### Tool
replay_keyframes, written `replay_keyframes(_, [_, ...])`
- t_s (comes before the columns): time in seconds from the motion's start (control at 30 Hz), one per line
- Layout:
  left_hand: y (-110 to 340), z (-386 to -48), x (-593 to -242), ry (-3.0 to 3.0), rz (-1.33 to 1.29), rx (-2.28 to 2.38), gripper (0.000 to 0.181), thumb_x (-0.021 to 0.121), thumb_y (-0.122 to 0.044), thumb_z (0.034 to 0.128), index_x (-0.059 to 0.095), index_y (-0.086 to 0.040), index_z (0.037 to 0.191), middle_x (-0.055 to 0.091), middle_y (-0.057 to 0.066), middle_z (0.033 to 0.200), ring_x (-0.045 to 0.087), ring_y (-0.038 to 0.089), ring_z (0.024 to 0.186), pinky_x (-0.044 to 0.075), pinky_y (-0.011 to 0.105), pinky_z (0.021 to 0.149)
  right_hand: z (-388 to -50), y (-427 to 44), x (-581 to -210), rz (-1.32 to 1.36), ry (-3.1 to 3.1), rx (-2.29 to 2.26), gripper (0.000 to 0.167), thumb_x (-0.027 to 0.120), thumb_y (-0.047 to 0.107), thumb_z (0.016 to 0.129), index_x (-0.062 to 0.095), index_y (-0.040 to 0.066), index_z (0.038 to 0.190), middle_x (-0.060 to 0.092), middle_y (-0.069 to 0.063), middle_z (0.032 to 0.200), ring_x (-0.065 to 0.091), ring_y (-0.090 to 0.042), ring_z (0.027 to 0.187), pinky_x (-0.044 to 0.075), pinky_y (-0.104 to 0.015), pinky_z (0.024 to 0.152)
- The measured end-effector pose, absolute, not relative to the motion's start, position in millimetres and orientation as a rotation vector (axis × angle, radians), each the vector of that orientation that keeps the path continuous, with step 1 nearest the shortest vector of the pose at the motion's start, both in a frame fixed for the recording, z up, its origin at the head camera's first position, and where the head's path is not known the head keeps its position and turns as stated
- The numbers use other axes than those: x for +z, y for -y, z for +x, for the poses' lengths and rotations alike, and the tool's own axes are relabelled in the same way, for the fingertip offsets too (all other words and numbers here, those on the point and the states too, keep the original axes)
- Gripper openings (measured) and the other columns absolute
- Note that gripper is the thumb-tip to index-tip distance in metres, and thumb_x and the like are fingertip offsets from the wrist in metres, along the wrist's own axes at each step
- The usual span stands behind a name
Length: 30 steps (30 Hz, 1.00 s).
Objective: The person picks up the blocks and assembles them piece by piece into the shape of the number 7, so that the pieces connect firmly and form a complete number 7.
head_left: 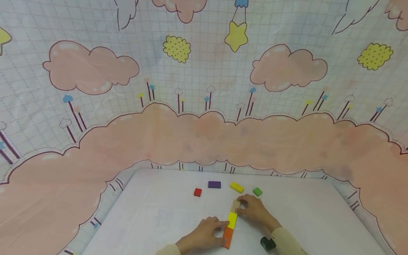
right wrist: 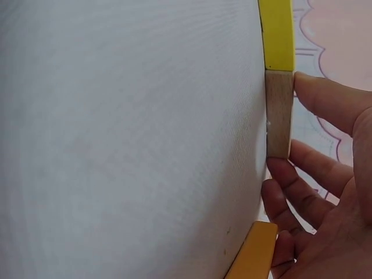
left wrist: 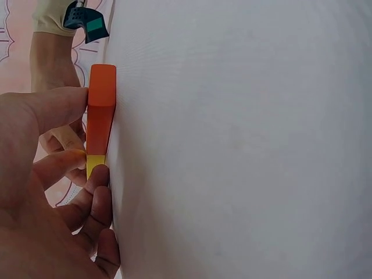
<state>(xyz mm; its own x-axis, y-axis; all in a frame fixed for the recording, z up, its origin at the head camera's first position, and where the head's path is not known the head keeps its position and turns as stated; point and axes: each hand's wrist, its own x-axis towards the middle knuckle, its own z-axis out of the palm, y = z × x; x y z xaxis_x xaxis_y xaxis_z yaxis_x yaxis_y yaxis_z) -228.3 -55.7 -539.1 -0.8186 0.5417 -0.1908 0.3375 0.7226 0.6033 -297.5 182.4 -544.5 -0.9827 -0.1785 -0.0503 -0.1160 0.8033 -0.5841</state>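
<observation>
A row of blocks lies end to end on the white tabletop: an orange block (head_left: pixel 227 236), a yellow block (head_left: pixel 232 220) and a plain wooden block (head_left: pixel 234 206) at the far end. My left hand (head_left: pixel 205 233) is on the row's left side, its thumb touching the orange block and its extended index finger touching the yellow one. At the far end my right hand (head_left: pixel 255 209) holds the wooden block between thumb and fingers. Close up in the right wrist view, the wooden block (right wrist: pixel 279 114) meets the yellow block (right wrist: pixel 278 38) end to end.
Beyond the row lie a red block (head_left: pixel 197 192), a purple block (head_left: pixel 214 184), another yellow block (head_left: pixel 237 187) and a green block (head_left: pixel 257 191). A dark device (head_left: pixel 267 243) sits at the right wrist. Patterned cloth (head_left: pixel 204 138) rises behind the white tabletop (head_left: pixel 153 205).
</observation>
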Motion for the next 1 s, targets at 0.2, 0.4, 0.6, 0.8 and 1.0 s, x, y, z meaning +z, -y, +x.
replay_keyframes(0.2, [56.2,-226.9,-539.5,-2.577,0.703,0.81,0.051,0.072,-0.039,0.0864,0.058,-0.037,0.136,0.055,-0.016,0.098,0.046,0.003,0.088,0.042,0.025,0.078,-298.5,-182.9,-547.0,-0.247,-2.885,-0.925,0.043,0.081,0.036,0.079,0.068,0.019,0.116,0.067,-0.001,0.12,0.059,-0.024,0.114,0.038,-0.058,0.106])
replay_keyframes(0.4, [55.9,-225.7,-539.6,-2.579,0.686,0.808,0.05,0.073,-0.039,0.0853,0.059,-0.038,0.133,0.054,-0.016,0.098,0.045,0.003,0.089,0.042,0.026,0.079,-299.7,-184.1,-548.6,-0.266,-2.884,-0.915,0.044,0.081,0.039,0.078,0.068,0.019,0.115,0.067,-0.002,0.119,0.058,-0.024,0.114,0.035,-0.06,0.107])
replay_keyframes(0.6, [53.6,-223.5,-538.1,-2.574,0.627,0.797,0.048,0.075,-0.039,0.0842,0.06,-0.04,0.13,0.055,-0.016,0.099,0.046,0.005,0.09,0.047,0.03,0.082,-297.7,-183.7,-547.5,-0.269,-2.894,-0.89,0.042,0.082,0.038,0.078,0.069,0.019,0.113,0.068,-0.003,0.118,0.058,-0.025,0.113,0.034,-0.061,0.106])
replay_keyframes(0.8, [51.3,-220.8,-536.7,-2.581,0.584,0.797,0.046,0.076,-0.039,0.0834,0.062,-0.04,0.127,0.056,-0.016,0.101,0.047,0.006,0.092,0.048,0.034,0.086,-295.1,-182.3,-546.6,-0.257,-2.902,-0.876,0.041,0.083,0.036,0.076,0.069,0.019,0.111,0.068,-0.003,0.117,0.058,-0.025,0.113,0.034,-0.062,0.106])
replay_keyframes(1.0, [50.6,-218.7,-537.4,-2.616,0.602,0.781,0.042,0.075,-0.041,0.0842,0.064,-0.038,0.125,0.057,-0.016,0.101,0.047,0.005,0.093,0.048,0.034,0.089,-294.1,-181.9,-548.1,-0.262,-2.919,-0.868,0.042,0.085,0.037,0.074,0.07,0.019,0.109,0.069,0.001,0.111,0.059,-0.022,0.109,0.043,-0.055,0.103])
